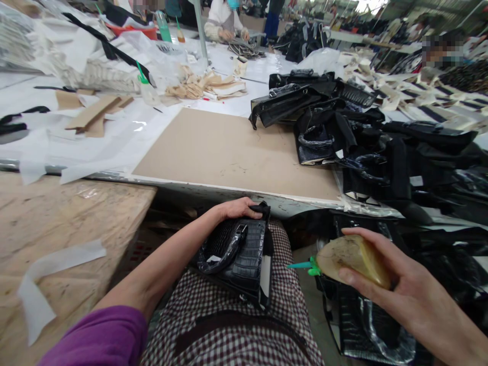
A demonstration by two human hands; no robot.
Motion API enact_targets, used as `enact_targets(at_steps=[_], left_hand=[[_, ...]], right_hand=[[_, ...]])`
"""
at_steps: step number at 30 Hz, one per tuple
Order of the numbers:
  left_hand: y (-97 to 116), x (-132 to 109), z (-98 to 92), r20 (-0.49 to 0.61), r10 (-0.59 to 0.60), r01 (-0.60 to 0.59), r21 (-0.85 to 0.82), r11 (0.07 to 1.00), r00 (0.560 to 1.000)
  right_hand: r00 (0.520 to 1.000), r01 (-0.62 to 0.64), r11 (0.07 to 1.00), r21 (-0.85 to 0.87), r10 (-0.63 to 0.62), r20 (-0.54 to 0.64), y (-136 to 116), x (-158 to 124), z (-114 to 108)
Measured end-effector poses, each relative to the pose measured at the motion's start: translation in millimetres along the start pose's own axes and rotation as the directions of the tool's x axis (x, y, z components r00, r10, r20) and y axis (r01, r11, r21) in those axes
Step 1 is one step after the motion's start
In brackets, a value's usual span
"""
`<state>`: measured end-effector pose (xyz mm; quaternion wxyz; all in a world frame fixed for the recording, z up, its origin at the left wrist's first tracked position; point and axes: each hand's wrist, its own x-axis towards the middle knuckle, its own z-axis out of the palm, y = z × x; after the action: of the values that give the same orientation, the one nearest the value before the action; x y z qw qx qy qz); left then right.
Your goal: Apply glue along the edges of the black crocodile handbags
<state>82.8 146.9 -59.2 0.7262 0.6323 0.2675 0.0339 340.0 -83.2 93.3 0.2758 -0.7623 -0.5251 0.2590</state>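
A black crocodile-textured handbag (247, 256) rests on my lap, its handle wrapped in clear plastic. My left hand (240, 208) grips the bag's top edge, thumb on the near side. In my right hand (381, 269) is a yellowish glue bottle (351, 259) with a green collar and a thin blue-green nozzle. The nozzle points left toward the bag and is apart from it. Beneath my right hand, another black handbag (354, 325) with a plastic-wrapped handle hangs or lies at my right side; what supports it is hidden.
A brown board (229, 147) lies at the table's front edge. Black bags (335, 127) are heaped to its right. Another glue bottle (148, 89) stands beyond cardboard strips (95, 114). At left is a wooden surface (76, 218) with a white strip (57, 279). A person (224, 23) works across the table.
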Motion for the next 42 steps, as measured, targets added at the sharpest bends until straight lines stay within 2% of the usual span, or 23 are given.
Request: enact_targets(at_steps=[5, 8, 15, 24, 34, 42], left_hand=[[0.9, -0.8, -0.6, -0.002, -0.006, 0.006, -0.013, 1.000, 1.000], [0.5, 0.7, -0.6, 0.002, -0.014, 0.014, -0.016, 1.000, 1.000], [2.3, 3.8, 1.8, 0.023, -0.038, 0.038, -0.014, 0.999, 0.999], [4.7, 4.7, 2.4, 0.027, -0.046, 0.046, -0.001, 0.999, 0.999], [3.0, 7.3, 4.6, 0.031, -0.057, 0.058, -0.017, 0.998, 0.998], [1.9, 8.6, 3.2, 0.013, -0.048, 0.048, 0.003, 0.999, 0.999]], right_hand=[[0.984, -0.124, 0.947, 0.296, 0.156, -0.086, 32.3, -9.3, 23.3], [0.974, -0.166, 0.901, 0.401, 0.215, -0.078, 47.0, -17.2, 40.4], [0.983, -0.139, 0.945, 0.297, 0.169, -0.077, 67.0, -15.1, 61.7], [0.988, -0.112, 0.963, 0.244, 0.135, -0.080, 65.9, -5.3, 63.4], [0.988, -0.136, 0.938, 0.320, 0.106, 0.109, 75.5, -18.3, 55.0], [0.981, -0.115, 0.921, 0.371, 0.046, 0.190, 89.0, -35.5, 56.0]])
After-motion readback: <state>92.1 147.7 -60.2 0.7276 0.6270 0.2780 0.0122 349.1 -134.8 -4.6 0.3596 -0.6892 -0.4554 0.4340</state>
